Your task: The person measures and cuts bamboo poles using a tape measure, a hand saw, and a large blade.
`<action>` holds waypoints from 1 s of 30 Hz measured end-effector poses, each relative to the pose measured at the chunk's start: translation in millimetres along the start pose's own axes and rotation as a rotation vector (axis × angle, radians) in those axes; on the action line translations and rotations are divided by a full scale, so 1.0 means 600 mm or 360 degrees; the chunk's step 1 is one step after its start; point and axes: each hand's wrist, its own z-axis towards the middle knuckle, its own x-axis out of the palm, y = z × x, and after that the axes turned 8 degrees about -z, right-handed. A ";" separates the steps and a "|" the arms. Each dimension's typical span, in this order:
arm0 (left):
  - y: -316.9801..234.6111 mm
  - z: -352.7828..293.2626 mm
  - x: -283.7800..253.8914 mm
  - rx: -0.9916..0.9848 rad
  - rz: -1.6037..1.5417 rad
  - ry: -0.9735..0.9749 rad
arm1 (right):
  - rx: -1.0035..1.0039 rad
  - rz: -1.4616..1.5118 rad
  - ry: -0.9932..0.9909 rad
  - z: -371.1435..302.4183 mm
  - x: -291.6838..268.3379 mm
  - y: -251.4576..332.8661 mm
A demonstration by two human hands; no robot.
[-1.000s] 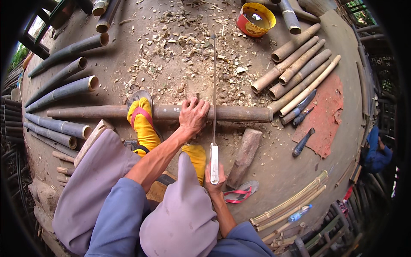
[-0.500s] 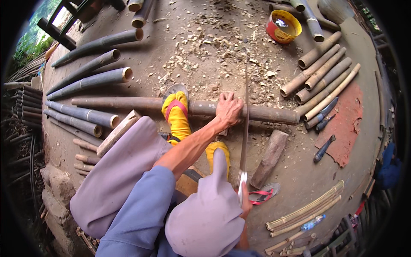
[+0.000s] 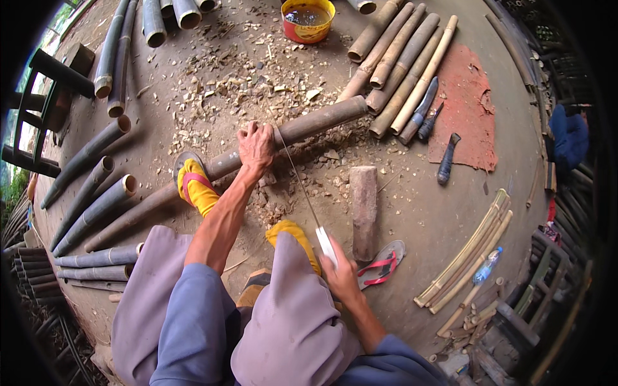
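Observation:
A long brown bamboo pole (image 3: pixel 325 122) lies slantwise across the ground in front of me. My left hand (image 3: pixel 256 147) grips it from above, fingers curled over its far side. In my right hand (image 3: pixel 341 273) is the white handle of a handsaw (image 3: pixel 326 244). Its thin blade reaches up to the pole just right of my left hand, with the tip end at the pole. My foot in a yellow sock (image 3: pixel 199 190) and sandal rests on the pole, left of the left hand. The other yellow-socked foot (image 3: pixel 293 235) is beside the saw, partly covered by my trouser leg.
Cut bamboo lengths (image 3: pixel 405 71) lie at the far right, near knives (image 3: pixel 445 161) and a red mat (image 3: pixel 467 109). A yellow-red bucket (image 3: pixel 306 32) stands far off. A wooden block (image 3: pixel 364 212) and loose sandal (image 3: pixel 383 264) lie right of the saw. Dark bamboo (image 3: pixel 96 206) lies left.
The saw has been drawn back toward me, so its blade no longer reaches far past the pole. My view has turned, and the pole now appears slanted. The left hand still grips it.

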 end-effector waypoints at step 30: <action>-0.036 -0.038 -0.017 0.0013 -0.0083 -0.0032 | -0.0433 -0.1491 -0.0078 0.609 -0.091 0.030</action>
